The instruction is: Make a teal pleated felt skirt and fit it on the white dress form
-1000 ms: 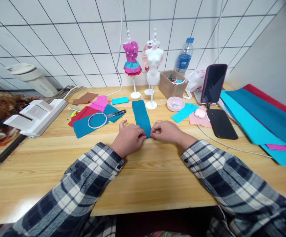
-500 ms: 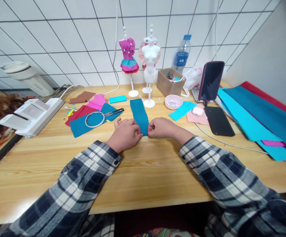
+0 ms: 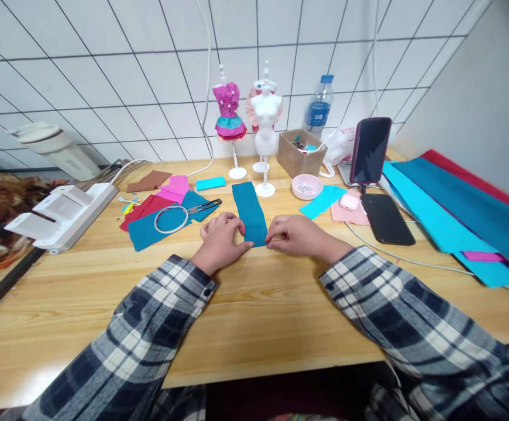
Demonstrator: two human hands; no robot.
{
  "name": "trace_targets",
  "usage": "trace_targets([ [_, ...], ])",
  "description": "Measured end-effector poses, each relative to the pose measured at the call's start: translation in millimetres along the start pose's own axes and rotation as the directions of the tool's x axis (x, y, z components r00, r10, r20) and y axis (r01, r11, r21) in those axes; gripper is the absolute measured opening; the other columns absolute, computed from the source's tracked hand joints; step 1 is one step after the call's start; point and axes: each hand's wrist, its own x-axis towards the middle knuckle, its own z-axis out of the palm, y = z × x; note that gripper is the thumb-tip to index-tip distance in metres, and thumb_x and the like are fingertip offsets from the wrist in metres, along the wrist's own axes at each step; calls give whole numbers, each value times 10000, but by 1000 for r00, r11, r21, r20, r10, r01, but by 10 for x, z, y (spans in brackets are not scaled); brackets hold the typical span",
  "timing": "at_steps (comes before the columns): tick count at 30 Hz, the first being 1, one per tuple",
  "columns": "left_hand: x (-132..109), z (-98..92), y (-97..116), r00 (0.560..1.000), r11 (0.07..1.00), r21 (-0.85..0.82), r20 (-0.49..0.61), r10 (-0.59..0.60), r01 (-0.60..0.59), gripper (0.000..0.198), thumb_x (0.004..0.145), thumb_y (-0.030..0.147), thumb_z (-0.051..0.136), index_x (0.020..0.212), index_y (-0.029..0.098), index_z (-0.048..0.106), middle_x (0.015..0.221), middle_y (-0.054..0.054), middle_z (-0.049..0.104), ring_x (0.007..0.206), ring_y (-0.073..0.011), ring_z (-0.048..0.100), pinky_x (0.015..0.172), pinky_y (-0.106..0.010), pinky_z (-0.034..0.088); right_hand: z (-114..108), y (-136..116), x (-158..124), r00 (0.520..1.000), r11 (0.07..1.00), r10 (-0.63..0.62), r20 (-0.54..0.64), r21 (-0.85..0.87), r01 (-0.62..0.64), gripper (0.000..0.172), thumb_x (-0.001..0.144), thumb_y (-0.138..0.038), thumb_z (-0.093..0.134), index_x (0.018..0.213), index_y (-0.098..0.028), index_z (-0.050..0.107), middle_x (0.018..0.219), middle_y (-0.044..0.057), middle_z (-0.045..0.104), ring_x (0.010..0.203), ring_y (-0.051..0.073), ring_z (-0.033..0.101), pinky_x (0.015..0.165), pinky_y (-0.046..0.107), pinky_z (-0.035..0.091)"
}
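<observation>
A teal crepe paper strip (image 3: 251, 211) lies lengthwise on the table, its near end between my hands. At its near left corner is my left hand (image 3: 223, 240), with the thumb stretched onto the near edge. The index finger is bent beside the strip's left side, and a gap shows between thumb and finger. My right hand (image 3: 296, 235) pinches the near right corner with thumb and index finger. Behind the strip stands a bare white mannequin (image 3: 265, 126). To the left, thread snips (image 3: 204, 206) and a pale ring (image 3: 171, 219) rest on teal paper pieces (image 3: 144, 233).
Two dressed mannequins, one in a magenta dress (image 3: 227, 105), stand near a cardboard box (image 3: 296, 158). A pink bowl (image 3: 308, 186) holds small beads. Phones (image 3: 388, 219), a cable and large crepe sheets (image 3: 456, 204) lie right; a white power strip (image 3: 68, 219) lies left.
My left thumb and index finger have spread apart from their earlier pinch. My right fingers have straightened somewhat at the strip's corner. The view has tilted up slightly.
</observation>
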Motion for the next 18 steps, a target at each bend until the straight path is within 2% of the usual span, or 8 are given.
trace_targets([
  [2, 8, 3, -17, 1000, 1000, -11, 17, -16, 16, 312, 732, 486, 741, 893, 248, 619, 1247, -50, 550, 1201, -303, 475, 987, -497, 294, 17, -17, -14, 998, 992, -58, 38, -110, 61, 127, 852, -244, 671, 920, -239, 778, 961, 22, 737, 841, 156, 644, 661, 263, 383],
  [5, 1, -20, -30, 1000, 999, -35, 10, -21, 22, 309, 729, 476, 747, 906, 247, 638, 1257, -59, 561, 1207, -307, 481, 984, -490, 308, 47, -43, 5, 996, 974, -69, 56, -214, 80, 163, 902, -266, 621, 930, -231, 778, 960, 29, 743, 838, 162, 653, 629, 274, 355],
  [6, -8, -37, -25, 1000, 998, -54, -8, 22, -22, 291, 752, 467, 730, 925, 248, 646, 1246, -59, 575, 1199, -295, 492, 981, -471, 319, 55, -47, 12, 996, 972, -69, 49, -222, 78, 172, 908, -267, 611, 931, -228, 777, 958, 30, 742, 831, 161, 653, 624, 275, 350],
  [8, -36, -79, -1, 983, 979, -83, -38, 182, -185, 269, 811, 465, 683, 981, 257, 661, 1203, -52, 620, 1165, -263, 529, 988, -439, 323, 64, -45, 19, 998, 977, -63, 25, -201, 67, 167, 901, -254, 613, 923, -226, 776, 952, 25, 741, 825, 156, 654, 628, 272, 352],
  [11, -75, -122, 58, 921, 921, -25, -10, 390, -390, 281, 838, 485, 662, 1025, 277, 689, 1103, -37, 695, 1083, -253, 584, 1014, -470, 270, 69, -20, 22, 1000, 993, -28, -4, -115, 27, 144, 870, -232, 636, 902, -229, 777, 931, 14, 741, 829, 151, 655, 661, 262, 374],
  [14, -86, -109, 96, 916, 912, 84, 29, 400, -401, 165, 875, 400, 628, 936, 280, 725, 983, -32, 739, 999, -256, 617, 1007, -533, 217, 75, 8, 29, 1000, 998, 15, -16, -53, -16, 131, 851, -223, 644, 871, -228, 774, 916, 12, 742, 827, 150, 653, 684, 259, 389],
  [16, -85, -89, 103, 924, 917, 120, 30, 381, -381, 168, 907, 334, 578, 872, 278, 732, 927, -25, 750, 959, -248, 630, 1012, -556, 194, 79, 18, 35, 999, 999, 29, -22, -33, -30, 124, 845, -224, 646, 855, -226, 770, 915, 11, 743, 821, 150, 650, 685, 258, 392],
  [18, -88, -80, 106, 930, 922, 125, 17, 367, -366, 174, 912, 336, 572, 887, 283, 735, 925, -20, 753, 947, -245, 639, 1031, -569, 175, 82, 21, 40, 999, 999, 34, -26, -31, -35, 119, 842, -229, 648, 850, -225, 767, 908, 11, 743, 810, 150, 645, 681, 258, 391],
])
